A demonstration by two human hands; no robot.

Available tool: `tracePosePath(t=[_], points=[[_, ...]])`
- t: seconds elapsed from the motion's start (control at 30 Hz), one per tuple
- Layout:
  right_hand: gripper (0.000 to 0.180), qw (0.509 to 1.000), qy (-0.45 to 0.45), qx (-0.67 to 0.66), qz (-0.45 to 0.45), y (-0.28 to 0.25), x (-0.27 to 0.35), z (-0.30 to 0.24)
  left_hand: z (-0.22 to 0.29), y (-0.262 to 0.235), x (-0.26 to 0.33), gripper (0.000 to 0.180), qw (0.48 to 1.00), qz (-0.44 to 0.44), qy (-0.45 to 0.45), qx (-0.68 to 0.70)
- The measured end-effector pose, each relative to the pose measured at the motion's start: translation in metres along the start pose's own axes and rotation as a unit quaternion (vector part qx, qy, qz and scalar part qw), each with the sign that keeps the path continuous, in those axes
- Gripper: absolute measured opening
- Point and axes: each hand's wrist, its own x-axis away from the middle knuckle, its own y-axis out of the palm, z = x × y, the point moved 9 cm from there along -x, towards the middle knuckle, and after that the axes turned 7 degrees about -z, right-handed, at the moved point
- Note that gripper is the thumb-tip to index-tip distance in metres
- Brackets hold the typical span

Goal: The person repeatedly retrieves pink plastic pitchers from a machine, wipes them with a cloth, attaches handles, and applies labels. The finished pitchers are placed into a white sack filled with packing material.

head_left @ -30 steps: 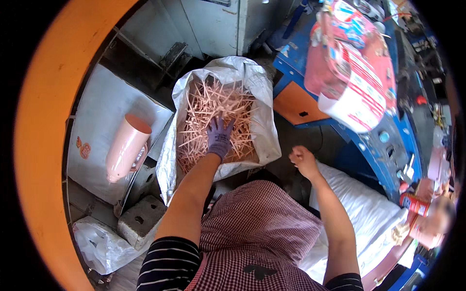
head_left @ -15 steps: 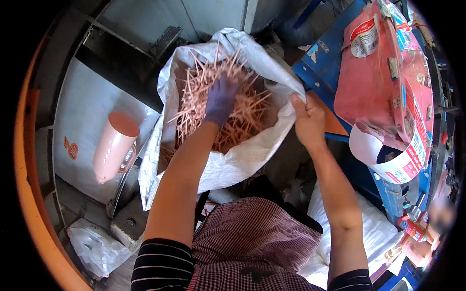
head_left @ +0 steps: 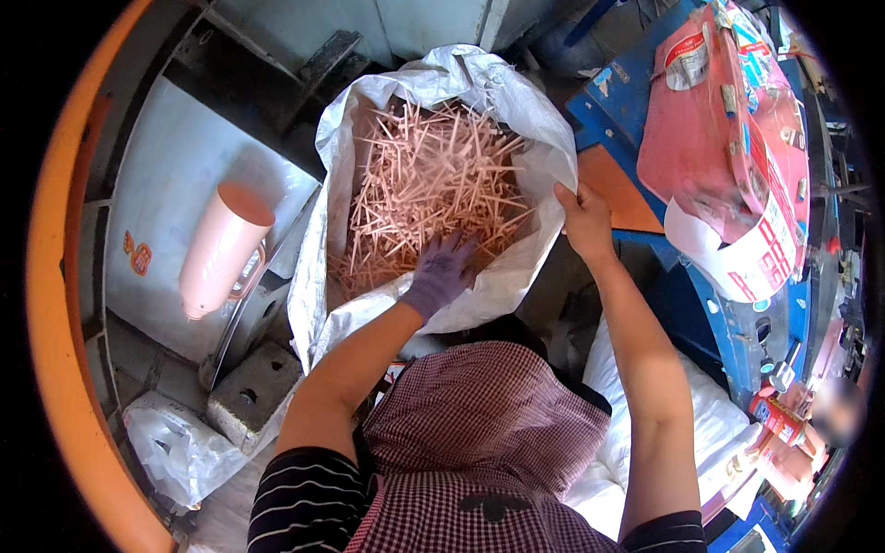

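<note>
We look down on a big white sack point(head_left: 323, 276), mouth open before us, full of thin pink sticks point(head_left: 424, 184). Our right hand point(head_left: 583, 219), bare, pinches the sack's right rim to hold it open; best keep it taut. Our left hand point(head_left: 441, 273), in a purple glove, rests fingers spread on the sticks' near edge, holding none; better to scoop from beneath.

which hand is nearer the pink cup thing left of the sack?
Left. The gloved left hand is inside the white sack, on the pink sticks, closer to the pink cup. The bare right hand grips the sack's far rim.
</note>
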Motion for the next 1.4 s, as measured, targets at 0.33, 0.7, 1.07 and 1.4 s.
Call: tracePosePath(t=[0.33, 0.7, 1.07, 1.4], points=[[0.026, 0.98, 0.093, -0.162, -0.067, 0.031, 0.009, 0.016, -0.084, 0.074, 0.2, 0.045, 0.947, -0.22, -0.132, 0.192], [0.037, 0.796, 0.185, -0.367, -0.444, 0.075, 0.045, 0.096, -0.025, -0.097, 0.014, 0.068, 0.946, 0.308, 0.016, 0.101], [0.041, 0.787, 0.068, 0.41, -0.457, 0.181, 0.079, 0.384, -0.08, -0.103, -0.134, 0.098, 0.973, 0.079, -0.086, -0.198], [0.039, 0.808, 0.019, 0.466, -0.361, 0.208, 0.061, 0.353, -0.096, -0.104, -0.176, 0.083, 0.957, 0.128, -0.142, -0.217]])
